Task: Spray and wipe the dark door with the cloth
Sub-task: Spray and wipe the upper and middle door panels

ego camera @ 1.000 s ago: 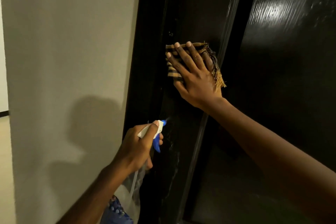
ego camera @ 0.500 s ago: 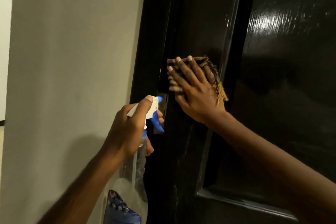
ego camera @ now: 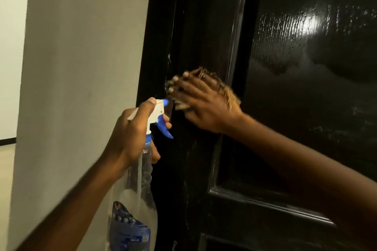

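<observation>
With straight fingers [ego camera: 183, 85] my right hand [ego camera: 206, 106] presses the cloth [ego camera: 229, 92] flat against the dark door [ego camera: 306, 118] for full contact, while my left hand [ego camera: 132, 132] grips the spray bottle [ego camera: 142, 189], its nozzle [ego camera: 162, 105] aimed just beside.

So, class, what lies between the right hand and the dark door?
The fringed cloth, pressed by the right hand against the dark door; the head view shows it.

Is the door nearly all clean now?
Not yet. The door has a big panel that looks wet and streaky, so it seems wiped already. Right now the right hand presses the cloth near its left edge, and the left hand holds the spray bottle. Pale streaks lower down look left to do.
</observation>
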